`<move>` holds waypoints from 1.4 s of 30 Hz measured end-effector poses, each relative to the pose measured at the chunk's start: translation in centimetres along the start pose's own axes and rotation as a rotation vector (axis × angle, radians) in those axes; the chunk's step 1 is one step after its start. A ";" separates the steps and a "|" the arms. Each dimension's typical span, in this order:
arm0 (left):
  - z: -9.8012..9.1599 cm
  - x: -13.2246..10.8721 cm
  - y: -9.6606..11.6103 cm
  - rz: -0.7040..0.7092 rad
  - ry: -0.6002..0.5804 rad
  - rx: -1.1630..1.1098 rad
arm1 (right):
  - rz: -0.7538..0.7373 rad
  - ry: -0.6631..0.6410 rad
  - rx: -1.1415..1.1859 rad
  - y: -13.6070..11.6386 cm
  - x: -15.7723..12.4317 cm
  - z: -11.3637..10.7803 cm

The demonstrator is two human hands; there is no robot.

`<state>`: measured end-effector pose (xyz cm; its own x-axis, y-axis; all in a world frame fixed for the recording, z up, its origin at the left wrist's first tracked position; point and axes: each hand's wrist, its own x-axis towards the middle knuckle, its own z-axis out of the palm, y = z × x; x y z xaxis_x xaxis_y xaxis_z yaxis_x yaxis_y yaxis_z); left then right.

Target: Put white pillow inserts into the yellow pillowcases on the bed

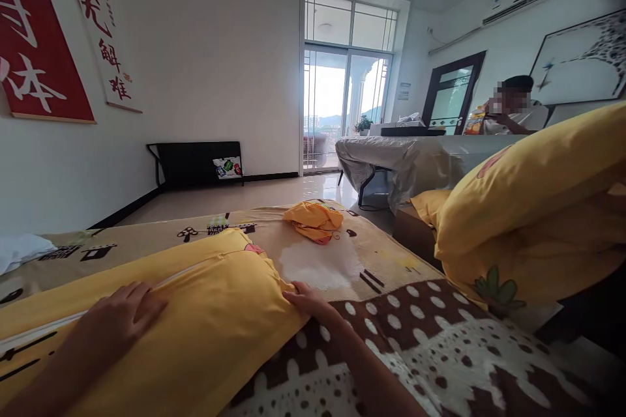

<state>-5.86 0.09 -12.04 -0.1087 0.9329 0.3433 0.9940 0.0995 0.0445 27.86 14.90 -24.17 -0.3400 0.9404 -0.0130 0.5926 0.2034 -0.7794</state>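
Yellow pillow (210, 319) was laid on patterned blanket (317, 264), long axis approx. L–R; edge at R end was pinched by R hand (307, 300); L hand (120, 313) was rested flat atop, nothing gripped.

On the red banner (46, 55), the white character 体 can be read at the bottom. On the pale scroll (102, 32) beside it, red characters 光解难 go downward. The wall notice (403, 91) near the glass door (327, 107) is too small for reading
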 end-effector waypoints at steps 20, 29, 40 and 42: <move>3.7 5.6 4.9 -0.058 -0.052 -0.035 | 0.164 -0.028 0.062 1.8 0.2 -4.1; 4.0 5.0 4.3 -0.043 0.004 -0.074 | 0.125 -0.011 0.341 1.2 0.9 -2.5; 3.9 5.2 4.1 -0.061 -0.017 -0.113 | 0.192 -0.421 0.383 2.7 0.0 -3.6; 3.9 5.1 4.0 -0.063 -0.024 -0.117 | 0.200 -0.384 0.346 2.9 0.2 -3.4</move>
<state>-2.38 6.61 -13.72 -0.1697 0.9340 0.3142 0.9774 0.1187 0.1751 31.98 16.60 -24.34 -0.5256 0.7712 -0.3592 0.4210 -0.1311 -0.8976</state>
